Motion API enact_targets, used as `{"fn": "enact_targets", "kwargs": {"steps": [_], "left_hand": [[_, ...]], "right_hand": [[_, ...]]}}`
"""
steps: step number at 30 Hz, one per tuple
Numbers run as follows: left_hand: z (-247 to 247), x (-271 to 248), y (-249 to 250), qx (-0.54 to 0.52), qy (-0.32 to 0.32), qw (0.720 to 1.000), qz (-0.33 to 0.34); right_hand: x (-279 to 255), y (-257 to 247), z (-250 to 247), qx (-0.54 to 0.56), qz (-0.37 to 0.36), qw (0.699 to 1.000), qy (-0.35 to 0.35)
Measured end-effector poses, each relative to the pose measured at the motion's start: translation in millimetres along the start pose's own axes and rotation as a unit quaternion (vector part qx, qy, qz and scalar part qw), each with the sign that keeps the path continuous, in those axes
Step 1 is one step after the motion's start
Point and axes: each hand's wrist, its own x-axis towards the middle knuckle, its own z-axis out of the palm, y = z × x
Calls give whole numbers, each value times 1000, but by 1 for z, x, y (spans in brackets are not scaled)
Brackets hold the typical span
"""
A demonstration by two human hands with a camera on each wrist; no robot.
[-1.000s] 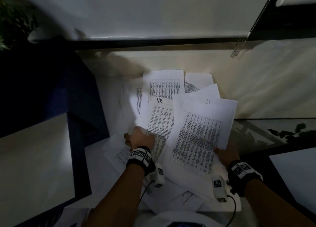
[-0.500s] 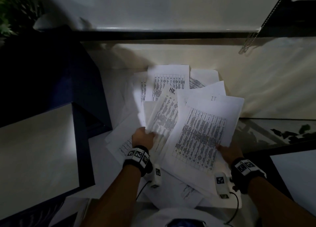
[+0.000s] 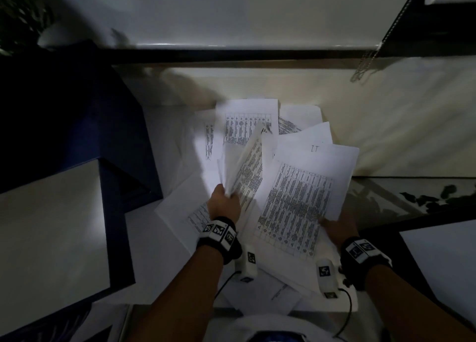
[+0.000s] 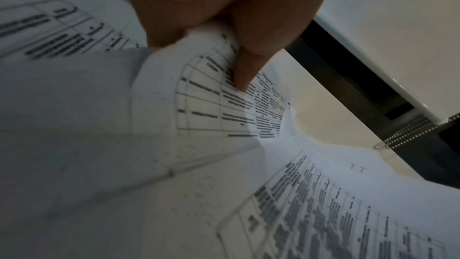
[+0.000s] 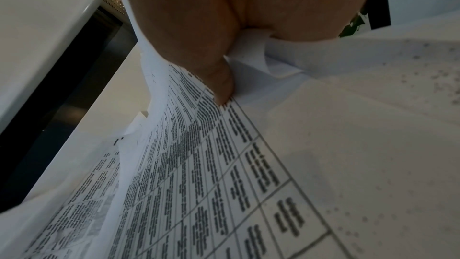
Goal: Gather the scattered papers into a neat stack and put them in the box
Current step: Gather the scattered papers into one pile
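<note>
White printed papers (image 3: 247,125) lie fanned across the middle of the table. My left hand (image 3: 226,200) grips a few sheets (image 3: 242,169) by their near edge and holds them lifted and bent; in the left wrist view the thumb (image 4: 246,66) pinches a curled sheet (image 4: 204,90). My right hand (image 3: 334,225) holds the near right corner of a large table-printed sheet (image 3: 296,202); its thumb (image 5: 219,78) presses on the print (image 5: 199,164). A sheet marked IT (image 3: 314,148) lies under that one. The dark blue box (image 3: 77,135) stands at the left.
A white panel (image 3: 46,233), perhaps the box's lid or lining, lies at the left front. A dark rail (image 3: 231,55) runs along the far edge. A bead chain (image 3: 368,63) hangs at the far right. A dark-framed white board (image 3: 443,264) sits at the right.
My left hand has lifted the HR sheets off the pile, and they now stand bent upward. The right hand keeps its hold on the big sheet.
</note>
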Motion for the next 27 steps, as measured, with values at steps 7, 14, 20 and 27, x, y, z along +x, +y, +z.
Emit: {"fn": "enact_targets", "kwargs": {"steps": [7, 14, 20, 27], "left_hand": [[-30, 21, 8, -36, 77, 995, 60], [-79, 10, 78, 2, 140, 981, 131], [-147, 23, 157, -208, 229, 912, 270], [-39, 50, 86, 90, -105, 986, 88]], "right_hand": [[-1, -2, 0, -5, 5, 1000, -5], [-1, -5, 2, -16, 17, 1000, -18], [-4, -13, -2, -62, 12, 997, -36], [-14, -26, -12, 5, -39, 999, -36]]}}
